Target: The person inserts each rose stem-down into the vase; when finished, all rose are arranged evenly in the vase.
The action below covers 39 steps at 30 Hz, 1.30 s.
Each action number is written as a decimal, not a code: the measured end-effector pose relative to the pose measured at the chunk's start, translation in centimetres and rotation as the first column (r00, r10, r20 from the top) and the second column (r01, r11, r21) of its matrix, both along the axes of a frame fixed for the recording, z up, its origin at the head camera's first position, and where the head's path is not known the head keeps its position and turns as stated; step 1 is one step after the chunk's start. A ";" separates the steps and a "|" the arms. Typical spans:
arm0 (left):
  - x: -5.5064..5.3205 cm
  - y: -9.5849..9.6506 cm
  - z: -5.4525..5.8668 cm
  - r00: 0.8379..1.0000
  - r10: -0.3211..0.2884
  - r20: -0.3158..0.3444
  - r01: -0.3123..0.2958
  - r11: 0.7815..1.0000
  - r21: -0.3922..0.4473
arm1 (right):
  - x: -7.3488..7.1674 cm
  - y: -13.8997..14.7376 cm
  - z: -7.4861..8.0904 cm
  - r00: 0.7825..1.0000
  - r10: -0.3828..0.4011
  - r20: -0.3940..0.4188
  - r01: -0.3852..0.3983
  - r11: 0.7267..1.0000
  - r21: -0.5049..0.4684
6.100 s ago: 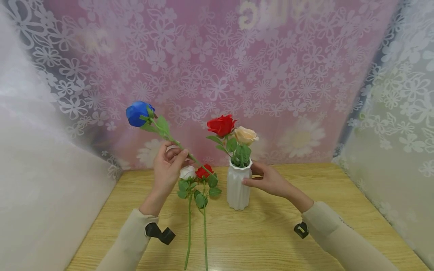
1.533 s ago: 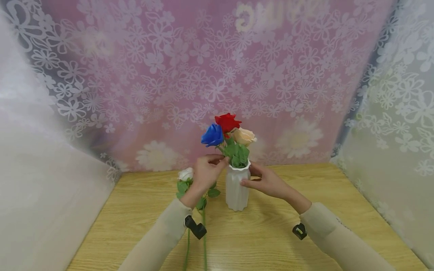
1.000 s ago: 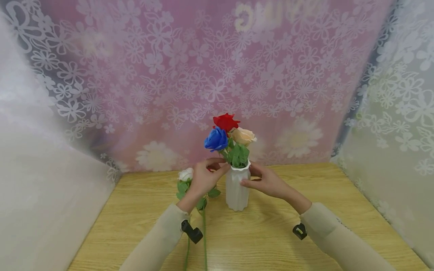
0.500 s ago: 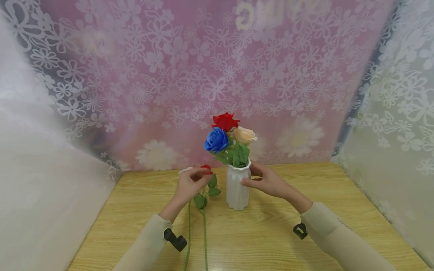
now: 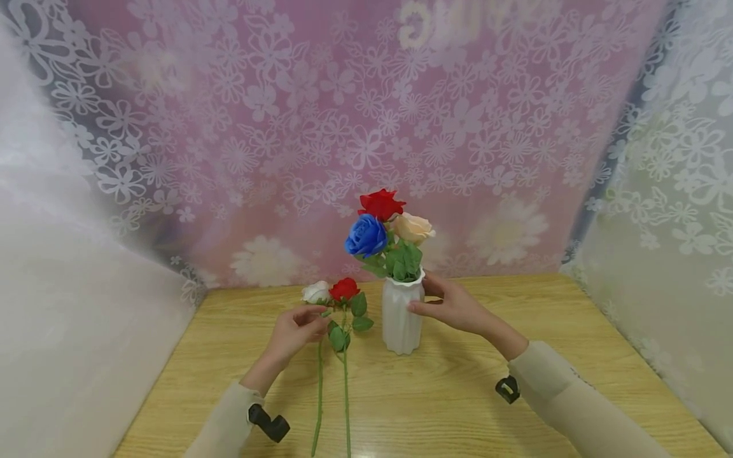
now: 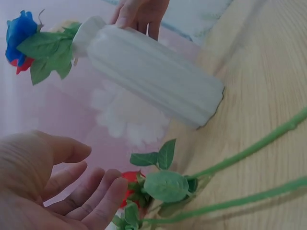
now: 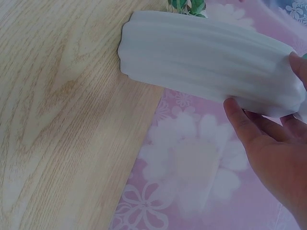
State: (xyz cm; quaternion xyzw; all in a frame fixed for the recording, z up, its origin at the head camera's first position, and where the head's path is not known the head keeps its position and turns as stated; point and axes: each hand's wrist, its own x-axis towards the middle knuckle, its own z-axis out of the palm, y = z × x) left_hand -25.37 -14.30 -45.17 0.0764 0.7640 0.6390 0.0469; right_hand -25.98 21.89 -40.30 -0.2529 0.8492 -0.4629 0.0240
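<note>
My right hand (image 5: 458, 308) holds the upper side of a white fluted vase (image 5: 402, 324), thumb in front and fingers behind. In the right wrist view its fingertips rest against the vase wall. The vase stands upright with a blue rose (image 5: 365, 235), a red rose (image 5: 382, 205) and a cream rose (image 5: 413, 228) in it. My left hand (image 5: 294, 331) is over the top of a white rose's stem, below its bloom (image 5: 317, 292). The left wrist view shows thumb and fingers parted, nothing between them. Beside it lies another red rose (image 5: 345, 289).
The long stems of the two lying roses run toward the near edge of the wooden table (image 5: 458, 394). Behind the table hangs a pink flower-patterned curtain (image 5: 321, 159). Whitish sheets (image 5: 69, 286) close off the left and right sides.
My left hand brought the blue rose to the vase and let go of it there, then moved left and down to the white rose. The right hand stayed on the vase.
</note>
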 end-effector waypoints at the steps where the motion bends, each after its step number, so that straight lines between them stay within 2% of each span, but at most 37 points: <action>1: 0.1 -0.2 -0.1 1.000 0.003 0.006 -0.003 1.000 -0.008 | 0.0 0.0 0.0 1.000 0.003 -0.002 -0.003 1.000 0.000; 8: 0.7 -1.3 -1.7 0.999 0.019 0.035 -0.017 0.999 -0.035 | -0.2 0.0 0.0 1.000 -0.006 -0.001 0.006 1.000 0.020; 15: 1.2 -2.1 -2.8 0.998 0.032 0.053 -0.030 0.998 -0.051 | -0.1 -0.1 0.0 1.000 -0.002 -0.007 0.002 1.000 0.014; 23: 1.4 -2.3 -4.6 0.997 0.039 0.072 -0.035 0.998 -0.054 | -0.1 -0.1 0.1 1.000 -0.007 0.004 0.007 1.000 0.015; 29: 1.6 -2.1 -5.3 0.995 -0.010 0.104 0.011 1.000 -0.011 | 0.0 0.0 0.1 1.000 -0.007 0.005 0.007 1.000 0.013; 39: 1.8 -1.7 -5.9 0.992 -0.032 0.123 0.033 0.999 -0.004 | 0.0 0.0 0.1 1.000 -0.004 -0.001 0.004 1.000 0.009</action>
